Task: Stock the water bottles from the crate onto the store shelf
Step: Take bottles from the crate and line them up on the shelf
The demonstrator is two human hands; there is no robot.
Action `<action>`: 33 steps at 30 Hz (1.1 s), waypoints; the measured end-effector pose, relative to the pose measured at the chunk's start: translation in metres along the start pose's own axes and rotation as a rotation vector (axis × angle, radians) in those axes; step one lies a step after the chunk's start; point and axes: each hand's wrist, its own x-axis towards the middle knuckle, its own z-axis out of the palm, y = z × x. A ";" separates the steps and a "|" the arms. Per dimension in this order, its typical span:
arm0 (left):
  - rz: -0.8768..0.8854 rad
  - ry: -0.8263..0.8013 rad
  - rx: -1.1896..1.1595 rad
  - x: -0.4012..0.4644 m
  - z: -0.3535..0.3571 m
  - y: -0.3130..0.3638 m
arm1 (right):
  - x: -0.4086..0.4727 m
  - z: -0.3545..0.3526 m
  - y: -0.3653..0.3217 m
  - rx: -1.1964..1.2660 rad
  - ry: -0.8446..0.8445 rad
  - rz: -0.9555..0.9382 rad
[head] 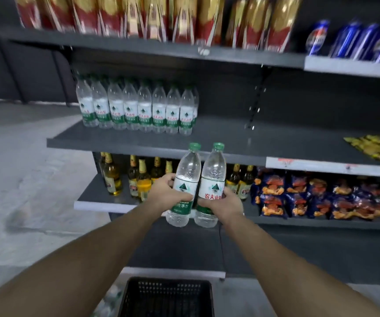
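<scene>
Clear plastic water bottle with green cap (185, 186) gripped round its label by left hand (166, 193), fingers curled about it; twin green-capped clear bottle (212, 188) clasped likewise by right hand (221, 202). Both held upright, touching side by side, just below grey metal middle shelf (230, 143), above black plastic crate (166, 298) on floor. Carrying step, judged midway: next called for lifting both onto bare shelf beside stocked row of water bottles (138, 108). Arms stretched forward, near parallel
</scene>
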 end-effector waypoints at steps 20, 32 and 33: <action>0.238 0.186 0.029 0.125 -0.014 0.124 | 0.105 -0.020 -0.135 -0.068 0.214 -0.179; 0.175 0.162 0.011 0.234 0.025 0.111 | 0.226 -0.009 -0.136 -0.131 0.211 -0.144; 0.164 0.170 0.018 0.246 0.032 0.110 | 0.241 -0.008 -0.136 -0.138 0.213 -0.145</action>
